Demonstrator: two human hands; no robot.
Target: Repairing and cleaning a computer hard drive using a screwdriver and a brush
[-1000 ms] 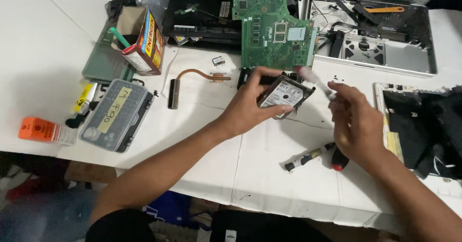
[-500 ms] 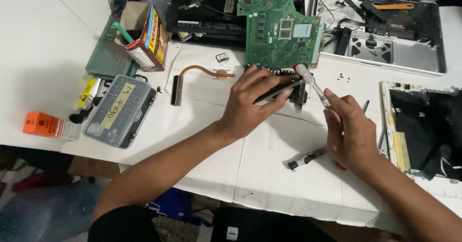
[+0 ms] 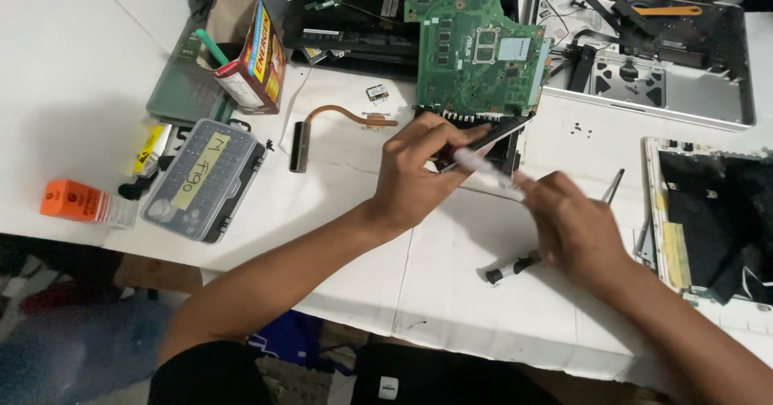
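Centrally, just below the green circuit board point(image 3: 475, 47): left hand point(image 3: 419, 171) closed around a flat dark drive point(image 3: 491, 143), thumb along its near edge, drive tilted up on edge and held just above the white table point(image 3: 338, 204). Slightly right and lower: right hand point(image 3: 576, 224) closed on a slim white-handled tool point(image 3: 483, 167), blurred, tip reaching up-left onto the drive's edge; exact point of contact too smeared to tell. Beneath the right hand, lower centre: small black-and-silver screwdriver point(image 3: 515, 266) lying on the table, apart from both hands. Just right of the right hand: thin metal tweezers point(image 3: 613, 186), lying slanted. Left of the left hand: copper heat pipe point(image 3: 342, 117) with a black block at its lower end, flat on the table, near but not touching. Left middle of the frame: grey bit case point(image 3: 205, 179) with a yellow label, shut, and beside it at far left an orange box point(image 3: 74, 200). Upper left: open cardboard carton point(image 3: 245, 55) holding a green-handled tool, standing on a dark green slab. Top centre: black laptop shell point(image 3: 346, 14), partly under the circuit board. Upper right: opened silver laptop base point(image 3: 652, 59) with an orange pry tool lying inside. Right edge: white-framed panel point(image 3: 656, 212) with a black interior, partly cut off by the frame.
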